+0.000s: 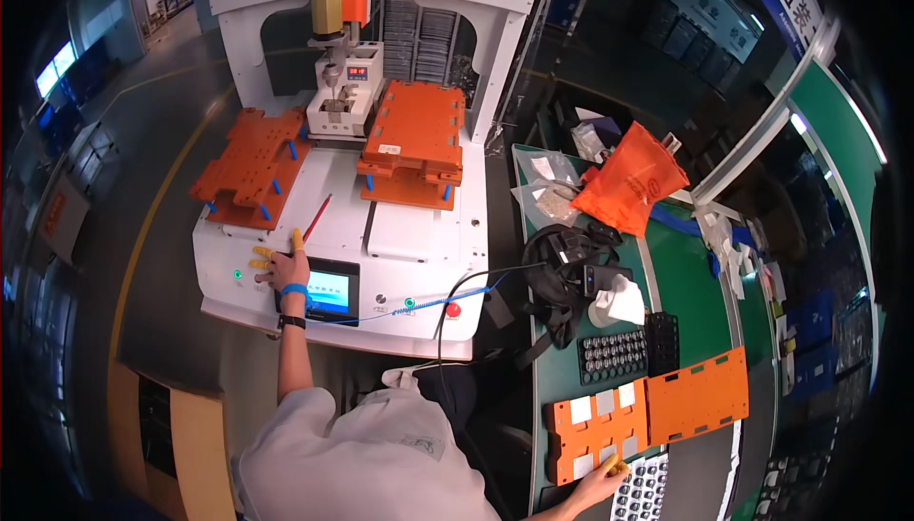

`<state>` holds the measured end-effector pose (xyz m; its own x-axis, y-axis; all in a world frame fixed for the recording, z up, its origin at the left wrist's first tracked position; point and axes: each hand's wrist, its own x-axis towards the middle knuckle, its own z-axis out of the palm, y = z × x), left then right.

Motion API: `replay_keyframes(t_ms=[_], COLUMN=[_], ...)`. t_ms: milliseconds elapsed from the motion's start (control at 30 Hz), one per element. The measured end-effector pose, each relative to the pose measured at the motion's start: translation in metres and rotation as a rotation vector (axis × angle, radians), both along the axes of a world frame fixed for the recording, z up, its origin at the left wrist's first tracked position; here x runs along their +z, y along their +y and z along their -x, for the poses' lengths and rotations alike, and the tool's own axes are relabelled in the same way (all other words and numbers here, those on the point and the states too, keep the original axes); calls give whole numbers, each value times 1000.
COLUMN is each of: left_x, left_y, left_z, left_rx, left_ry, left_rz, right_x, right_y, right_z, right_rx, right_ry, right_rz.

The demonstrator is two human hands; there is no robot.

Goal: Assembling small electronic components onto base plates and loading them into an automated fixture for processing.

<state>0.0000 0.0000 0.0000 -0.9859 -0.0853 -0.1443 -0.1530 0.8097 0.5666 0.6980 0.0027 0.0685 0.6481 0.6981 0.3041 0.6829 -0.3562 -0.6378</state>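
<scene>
My left hand [283, 269], with yellow finger cots and a blue wrist strap, rests on the front of a white bench machine [419, 278]. Its fingers are spread and hold nothing, beside a small touch screen [333, 292]. A red pen-like tool [316, 219] lies on the machine just beyond the fingertips. At the lower right, my right hand [602, 481] has its fingers drawn together at the near edge of an orange fixture plate [562, 440] bearing white and grey squares. Whatever the fingers pinch is too small to make out. A white tray of round dark parts [643, 490] lies beside that hand.
Orange fixtures with blue pins stand on the machine, left [249, 164] and right [419, 126], below a spindle head [328, 11]. The green side bench holds another orange plate [700, 395], black parts trays [614, 357], a black bag [557, 278] and an orange bag [633, 178]. A coiled blue cord [428, 308] crosses the machine front.
</scene>
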Motion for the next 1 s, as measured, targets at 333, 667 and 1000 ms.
replay_keyframes(t_ms=[333, 667, 1000], left_x=[-13, -4, -3], left_y=[5, 7, 6], left_z=[1, -13, -14], left_rx=[11, -2, -13], left_ry=[96, 119, 152], left_rz=[45, 42, 66], right_x=[-4, -6, -8], right_y=[-1, 0, 0], right_z=[4, -4, -8], right_rx=[-8, -21, -20], right_ry=[12, 57, 44], right_rz=[3, 42, 49])
